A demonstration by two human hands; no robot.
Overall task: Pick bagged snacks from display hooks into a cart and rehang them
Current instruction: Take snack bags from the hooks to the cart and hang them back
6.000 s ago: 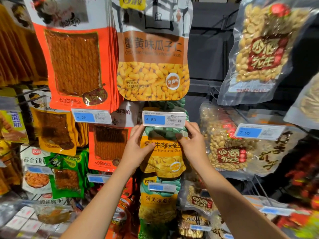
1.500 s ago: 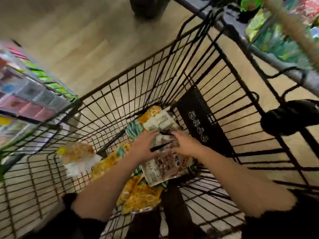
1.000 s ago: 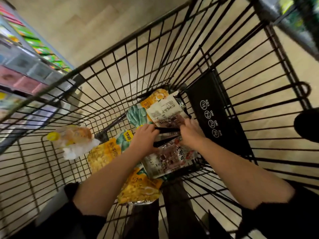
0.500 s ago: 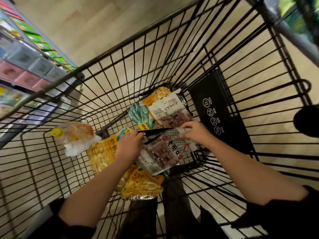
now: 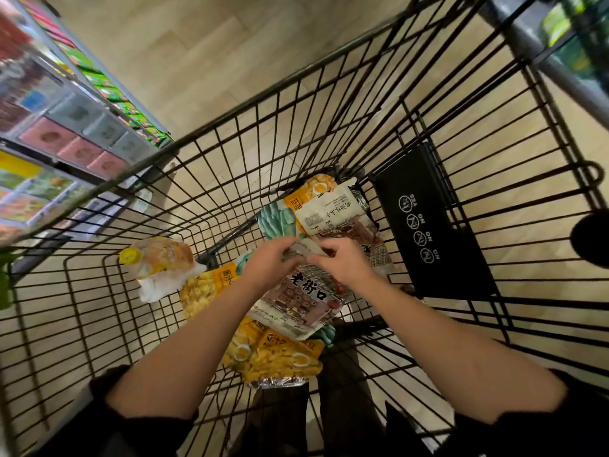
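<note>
A white snack bag (image 5: 303, 298) was held at its top edge by both hands inside the black wire cart (image 5: 329, 133). The left hand (image 5: 268, 265) and right hand (image 5: 342, 263) each had a pinching grip on it. Yellow bags (image 5: 270, 354) were seen lying under it.

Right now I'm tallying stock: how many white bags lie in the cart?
2: one white bag at the far end, one beneath both hands; others may be hidden.

cart (image 5: 296, 94): black wire | snack bags (image 5: 263, 354): yellow, teal | floor (image 5: 197, 37): beige
</note>
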